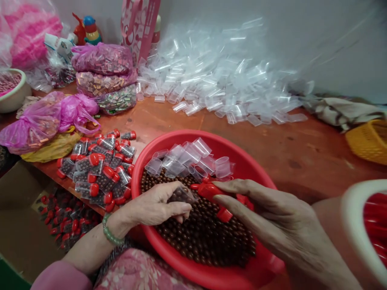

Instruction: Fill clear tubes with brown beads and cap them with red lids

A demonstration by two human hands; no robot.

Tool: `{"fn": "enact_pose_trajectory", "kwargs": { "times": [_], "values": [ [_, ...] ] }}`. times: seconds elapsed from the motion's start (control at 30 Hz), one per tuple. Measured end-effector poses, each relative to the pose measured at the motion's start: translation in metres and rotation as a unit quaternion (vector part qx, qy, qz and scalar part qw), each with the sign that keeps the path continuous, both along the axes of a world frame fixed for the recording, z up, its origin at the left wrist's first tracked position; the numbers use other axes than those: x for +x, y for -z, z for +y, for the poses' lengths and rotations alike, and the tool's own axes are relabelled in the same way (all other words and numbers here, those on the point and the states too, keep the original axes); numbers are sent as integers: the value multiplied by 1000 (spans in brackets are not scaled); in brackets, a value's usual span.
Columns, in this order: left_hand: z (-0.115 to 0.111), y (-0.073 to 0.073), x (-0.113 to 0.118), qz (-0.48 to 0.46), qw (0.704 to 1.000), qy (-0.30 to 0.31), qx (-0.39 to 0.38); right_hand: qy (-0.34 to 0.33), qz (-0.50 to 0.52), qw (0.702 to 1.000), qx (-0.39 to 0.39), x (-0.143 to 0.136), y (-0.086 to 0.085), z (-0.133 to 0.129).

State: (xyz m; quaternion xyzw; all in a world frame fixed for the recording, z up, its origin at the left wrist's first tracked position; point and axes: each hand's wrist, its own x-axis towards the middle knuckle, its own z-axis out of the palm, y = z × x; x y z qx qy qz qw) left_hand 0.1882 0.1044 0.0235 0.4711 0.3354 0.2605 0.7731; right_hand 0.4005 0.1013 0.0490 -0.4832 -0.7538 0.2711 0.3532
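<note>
A big red basin (pixel 163 141) holds many small brown balls (pixel 205 233). Clear plastic sleeves (pixel 189 155) are heaped on the balls at its far side. My left hand (pixel 160 203), with a green bead bracelet at the wrist, is closed around a clear container (pixel 183 195) that has brown balls inside. Just to its right, over the basin, my right hand (pixel 266 213) pinches a red cap (pixel 208 190) between thumb and fingers. The cap's tip is close to the container's open end. More red pieces (pixel 224 214) lie under my right hand.
Filled red-capped containers (pixel 102 169) are piled left of the basin, with more in a cardboard box (pixel 18 201) below. Clear sleeves (pixel 226 88) lie along the wall. A white bucket (pixel 347 209) of red parts stands right; pink bags (pixel 102 60) sit back left.
</note>
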Motion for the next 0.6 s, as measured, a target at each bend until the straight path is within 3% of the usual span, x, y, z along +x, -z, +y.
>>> {"fn": "enact_pose_trajectory", "kwargs": {
  "times": [0.23, 0.4, 0.6],
  "values": [
    [-1, 4, 1, -6, 1000, -13, -16, -35, -15, 999, 13, -22, 2, 7],
    [-1, 2, 1, -7, 1000, -20, -17, -69, -40, 997, 2, -7, 0, 11],
    [1, 4, 2, -22, 999, -20, -19, -60, -28, 997, 34, 1, -5, 16]
  ]
}}
